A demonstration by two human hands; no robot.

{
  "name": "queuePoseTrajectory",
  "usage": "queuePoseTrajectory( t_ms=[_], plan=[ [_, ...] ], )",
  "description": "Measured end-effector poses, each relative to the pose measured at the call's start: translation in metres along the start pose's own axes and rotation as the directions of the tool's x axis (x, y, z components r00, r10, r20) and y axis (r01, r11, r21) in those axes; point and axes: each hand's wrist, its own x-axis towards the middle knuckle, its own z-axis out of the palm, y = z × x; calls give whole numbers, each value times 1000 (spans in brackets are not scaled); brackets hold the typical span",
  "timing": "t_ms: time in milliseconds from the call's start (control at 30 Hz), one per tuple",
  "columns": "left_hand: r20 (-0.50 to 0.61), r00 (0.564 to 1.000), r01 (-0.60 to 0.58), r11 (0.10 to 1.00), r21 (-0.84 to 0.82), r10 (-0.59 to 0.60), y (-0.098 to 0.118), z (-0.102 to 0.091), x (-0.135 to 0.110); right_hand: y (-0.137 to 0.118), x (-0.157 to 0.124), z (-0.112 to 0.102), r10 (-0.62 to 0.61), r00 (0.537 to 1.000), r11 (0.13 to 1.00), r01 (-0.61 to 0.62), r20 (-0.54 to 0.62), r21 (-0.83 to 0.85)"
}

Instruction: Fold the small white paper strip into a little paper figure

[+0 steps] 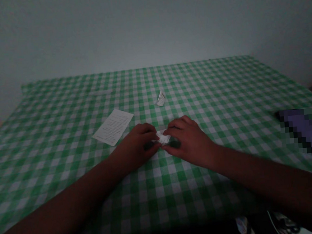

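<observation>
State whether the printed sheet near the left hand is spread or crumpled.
Spread: the printed sheet lies flat on the checked cloth, four corners and text lines visible.

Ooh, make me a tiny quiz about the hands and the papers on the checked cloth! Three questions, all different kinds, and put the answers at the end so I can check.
1. True or false: the left hand and the right hand both touch the paper between them.
2. Which colour goes with white in the checks of the cloth?
A) red
B) green
C) yellow
3. Fill the gap: the sheet with lines of print lies nearer to the ____ hand.

Key
1. True: fingers of each hand are on it.
2. B, green.
3. Left.
</observation>
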Motion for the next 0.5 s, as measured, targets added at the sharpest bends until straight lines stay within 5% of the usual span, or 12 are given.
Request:
queuePoseTrajectory(
  t_ms=[500],
  plan=[
    [-18, 999, -39, 999, 0, 39, -1, 4, 1, 0, -4, -8, -157, 982, 986, 162, 107, -40]
  ],
)
